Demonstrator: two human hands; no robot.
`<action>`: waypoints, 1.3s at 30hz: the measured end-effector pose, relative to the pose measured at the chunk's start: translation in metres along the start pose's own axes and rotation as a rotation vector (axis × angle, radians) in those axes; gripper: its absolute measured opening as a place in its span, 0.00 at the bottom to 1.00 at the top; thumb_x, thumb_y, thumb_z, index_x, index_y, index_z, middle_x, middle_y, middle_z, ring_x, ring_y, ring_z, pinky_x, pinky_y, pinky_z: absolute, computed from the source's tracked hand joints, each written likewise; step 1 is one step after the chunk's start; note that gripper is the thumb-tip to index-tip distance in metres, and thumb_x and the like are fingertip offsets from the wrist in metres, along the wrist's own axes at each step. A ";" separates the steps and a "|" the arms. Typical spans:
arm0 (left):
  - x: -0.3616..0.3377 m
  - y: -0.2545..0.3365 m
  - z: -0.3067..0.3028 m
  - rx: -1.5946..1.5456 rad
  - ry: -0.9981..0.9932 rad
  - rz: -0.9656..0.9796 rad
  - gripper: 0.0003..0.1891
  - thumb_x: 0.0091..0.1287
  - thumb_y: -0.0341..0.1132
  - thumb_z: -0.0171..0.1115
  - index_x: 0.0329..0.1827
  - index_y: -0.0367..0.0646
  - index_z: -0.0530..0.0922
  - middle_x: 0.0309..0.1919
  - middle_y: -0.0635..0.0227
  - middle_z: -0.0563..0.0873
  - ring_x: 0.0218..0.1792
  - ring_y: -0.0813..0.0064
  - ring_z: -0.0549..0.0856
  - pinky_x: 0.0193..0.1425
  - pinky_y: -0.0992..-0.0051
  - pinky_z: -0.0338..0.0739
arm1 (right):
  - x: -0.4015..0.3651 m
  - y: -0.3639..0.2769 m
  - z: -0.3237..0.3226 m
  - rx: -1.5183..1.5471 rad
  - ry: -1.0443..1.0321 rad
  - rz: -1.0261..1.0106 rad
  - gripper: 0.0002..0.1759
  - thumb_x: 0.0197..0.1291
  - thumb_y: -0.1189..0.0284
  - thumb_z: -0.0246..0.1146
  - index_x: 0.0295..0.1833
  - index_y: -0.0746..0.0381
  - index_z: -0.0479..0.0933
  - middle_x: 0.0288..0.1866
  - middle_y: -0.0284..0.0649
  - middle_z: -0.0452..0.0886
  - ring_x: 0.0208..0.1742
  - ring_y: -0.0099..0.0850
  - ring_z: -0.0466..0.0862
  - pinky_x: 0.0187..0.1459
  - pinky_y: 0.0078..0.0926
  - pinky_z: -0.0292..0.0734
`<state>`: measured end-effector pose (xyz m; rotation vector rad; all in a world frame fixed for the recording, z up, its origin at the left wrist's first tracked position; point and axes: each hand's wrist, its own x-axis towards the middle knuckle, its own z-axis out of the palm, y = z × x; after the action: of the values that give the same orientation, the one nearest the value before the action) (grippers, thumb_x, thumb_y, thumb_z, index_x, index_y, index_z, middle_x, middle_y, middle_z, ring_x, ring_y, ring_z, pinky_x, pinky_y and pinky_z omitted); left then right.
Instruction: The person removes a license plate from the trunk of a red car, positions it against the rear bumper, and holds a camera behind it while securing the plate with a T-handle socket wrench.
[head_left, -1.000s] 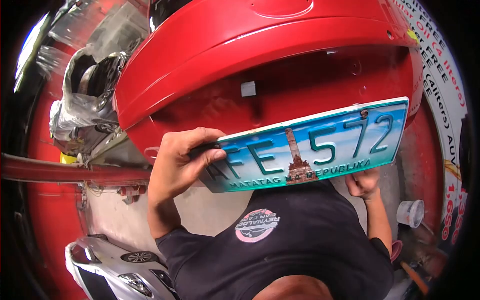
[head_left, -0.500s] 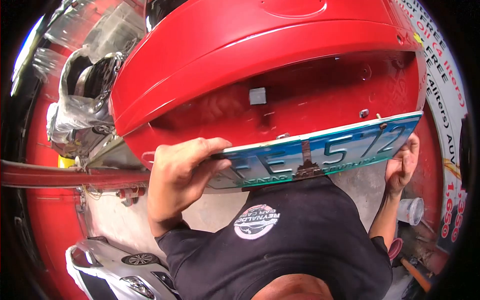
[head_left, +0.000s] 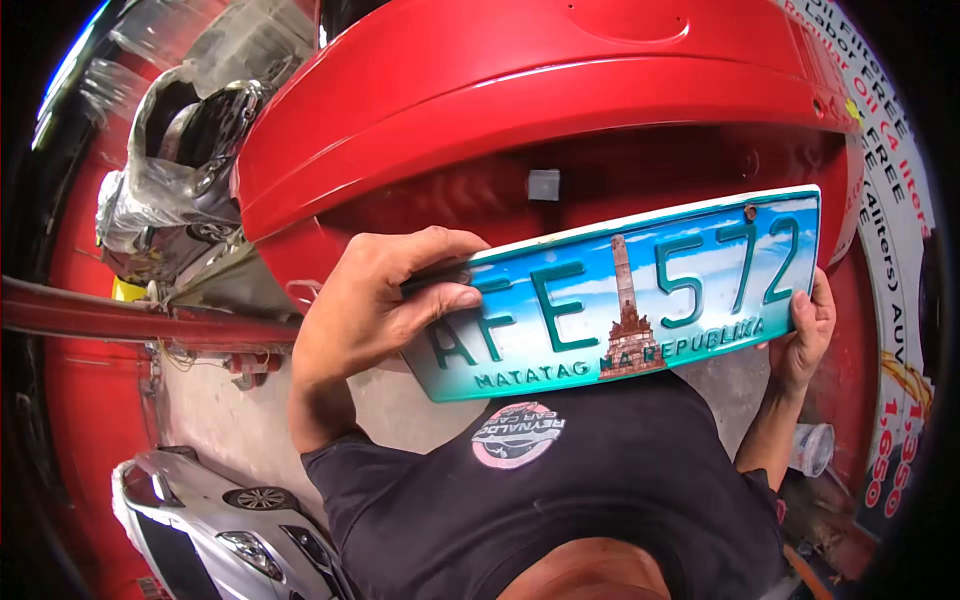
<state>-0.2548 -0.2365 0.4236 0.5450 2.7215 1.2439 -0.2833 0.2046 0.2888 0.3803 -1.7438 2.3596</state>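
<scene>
A licence plate (head_left: 560, 300) with green letters, a blue sky print and a brown monument is held between my hands, its face turned up toward me. My left hand (head_left: 385, 290) is closed on the plate's upper left edge, thumb on the face. At the opposite end, my right hand (head_left: 805, 330) grips the lower right edge, thumb on the front, other fingers partly hidden. A rusty spot shows by the plate's top right hole. Behind it is the recess of a red car panel (head_left: 480, 110), with a small grey square piece (head_left: 544, 184) inside.
A silver car (head_left: 230, 520) stands at lower left. Plastic-wrapped parts (head_left: 165, 190) are at upper left, above a red beam (head_left: 150, 317). A printed price sign (head_left: 890, 270) runs along the right, with a white bucket (head_left: 812, 448) near it.
The plate has tilted so that its face shows more fully, and its right end has risen in view. Both hands keep hold of it. The camera view has shifted slightly.
</scene>
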 end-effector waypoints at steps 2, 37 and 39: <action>0.003 -0.001 -0.001 0.010 0.006 0.064 0.17 0.66 0.33 0.75 0.55 0.35 0.84 0.38 0.54 0.90 0.38 0.63 0.91 0.46 0.71 0.84 | 0.000 0.001 0.003 0.012 0.036 0.009 0.21 0.74 0.69 0.63 0.63 0.74 0.72 0.41 0.45 0.86 0.24 0.25 0.85 0.19 0.20 0.81; -0.034 0.007 0.026 0.526 0.607 0.767 0.13 0.55 0.29 0.78 0.41 0.36 0.86 0.21 0.60 0.87 0.22 0.68 0.87 0.25 0.74 0.78 | 0.011 0.006 -0.019 0.015 -0.323 -0.412 0.21 0.74 0.59 0.64 0.57 0.66 0.74 0.41 0.56 0.83 0.41 0.44 0.86 0.40 0.41 0.87; -0.036 0.008 0.024 0.569 0.585 0.865 0.12 0.54 0.26 0.75 0.41 0.33 0.85 0.23 0.56 0.87 0.23 0.64 0.88 0.26 0.71 0.81 | 0.021 0.009 -0.020 0.017 -0.406 -0.483 0.19 0.74 0.60 0.63 0.57 0.65 0.74 0.47 0.59 0.82 0.45 0.48 0.85 0.44 0.43 0.88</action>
<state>-0.2131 -0.2277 0.4119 1.8243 3.4891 0.7445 -0.3081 0.2212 0.2812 1.2029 -1.5424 2.0394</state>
